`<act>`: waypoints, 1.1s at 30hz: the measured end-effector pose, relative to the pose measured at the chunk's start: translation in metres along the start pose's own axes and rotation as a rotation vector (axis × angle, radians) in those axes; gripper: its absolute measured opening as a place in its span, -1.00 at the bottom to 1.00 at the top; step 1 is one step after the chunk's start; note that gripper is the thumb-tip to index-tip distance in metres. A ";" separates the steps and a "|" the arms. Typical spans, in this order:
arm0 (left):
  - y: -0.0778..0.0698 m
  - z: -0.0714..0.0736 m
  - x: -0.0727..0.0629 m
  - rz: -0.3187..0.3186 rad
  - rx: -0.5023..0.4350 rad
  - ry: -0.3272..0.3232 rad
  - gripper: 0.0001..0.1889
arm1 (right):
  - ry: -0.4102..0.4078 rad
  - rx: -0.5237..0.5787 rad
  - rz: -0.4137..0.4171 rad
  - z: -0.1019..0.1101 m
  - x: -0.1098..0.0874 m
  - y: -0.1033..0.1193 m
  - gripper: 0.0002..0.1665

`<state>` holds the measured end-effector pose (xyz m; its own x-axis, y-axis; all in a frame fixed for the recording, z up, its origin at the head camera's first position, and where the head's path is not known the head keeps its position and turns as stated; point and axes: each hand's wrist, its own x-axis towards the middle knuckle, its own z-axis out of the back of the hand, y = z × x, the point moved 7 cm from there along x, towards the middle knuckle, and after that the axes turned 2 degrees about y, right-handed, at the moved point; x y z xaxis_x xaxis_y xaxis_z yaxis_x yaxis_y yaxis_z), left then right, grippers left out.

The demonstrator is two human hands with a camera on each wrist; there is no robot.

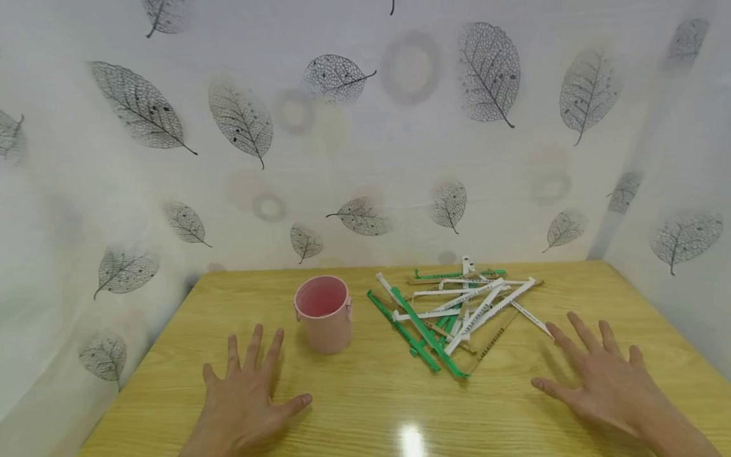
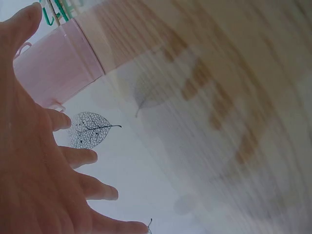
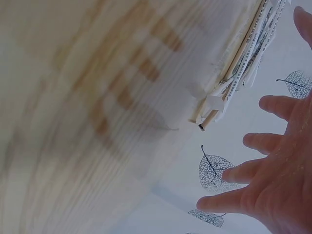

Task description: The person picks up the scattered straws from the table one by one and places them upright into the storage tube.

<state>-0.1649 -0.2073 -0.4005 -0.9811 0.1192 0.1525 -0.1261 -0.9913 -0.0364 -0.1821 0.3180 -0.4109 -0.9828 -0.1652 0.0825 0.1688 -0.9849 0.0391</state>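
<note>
My left hand (image 1: 242, 393) is spread with straight fingers above the tabletop, holding nothing. Just beyond its fingertips a small pink bucket (image 1: 325, 333) stands upright, with a lug on each side. On the right, my other hand (image 1: 608, 384) is likewise spread and holds nothing. Its index fingertip looks close to the end of a white strip in the head view. A loose pile of long thin printed strips lies between the hands, toward the back: green strips (image 1: 421, 330), white strips (image 1: 491, 317) and brown strips (image 1: 493, 339), crossing over each other. Their exact kind is unclear.
A glossy wood-grain table (image 1: 365, 412) carries everything and mirrors the hands in both wrist views. Pale cloth or sheeting with a leaf print (image 1: 365, 146) hangs behind the back edge and along both sides.
</note>
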 end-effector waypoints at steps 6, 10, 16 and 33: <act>0.001 0.001 0.001 0.005 -0.001 0.007 0.19 | -0.017 -0.009 0.006 0.003 0.004 -0.001 0.16; 0.002 0.002 0.004 0.014 -0.012 0.022 0.18 | -0.060 0.017 0.013 0.007 0.007 0.000 0.11; 0.005 0.016 0.018 0.002 -0.264 -0.062 0.01 | -0.155 0.190 -0.022 0.018 0.020 -0.003 -0.21; -0.007 0.009 0.098 -0.145 -0.854 -0.061 0.00 | -0.130 0.556 -0.154 0.016 0.113 0.020 -0.46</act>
<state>-0.2587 -0.1895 -0.3766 -0.9404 0.2137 0.2646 -0.3401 -0.5833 -0.7377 -0.2888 0.2800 -0.3843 -0.9878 0.0203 0.1547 0.0731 -0.8156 0.5740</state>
